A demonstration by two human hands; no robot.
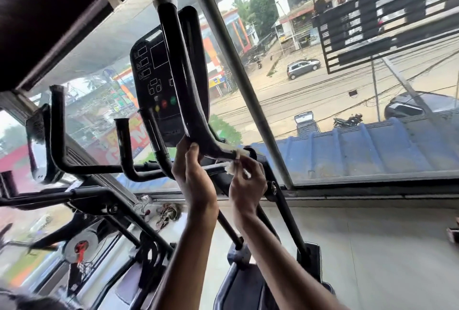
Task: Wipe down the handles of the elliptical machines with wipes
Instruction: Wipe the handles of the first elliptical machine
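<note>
Your two forearms ran up from the bottom edge to the handle (191,101) of the nearest elliptical. Your left hand (193,173) gripped the handle at its bend, fingers curled over the top. Your right hand (248,183) pinched a crumpled white wipe (237,160) against the handle's lower end, just beside the pivot joint (253,153). I judge the wipe could snag in that joint, or slip from so small a pinch if you dragged it hard, and the handle might swing if your left grip eased. Its far side was hidden, so I cannot tell how much was clean. The wipe covered your right fingertips, and the machines on the left were blurred and partly cut off.
</note>
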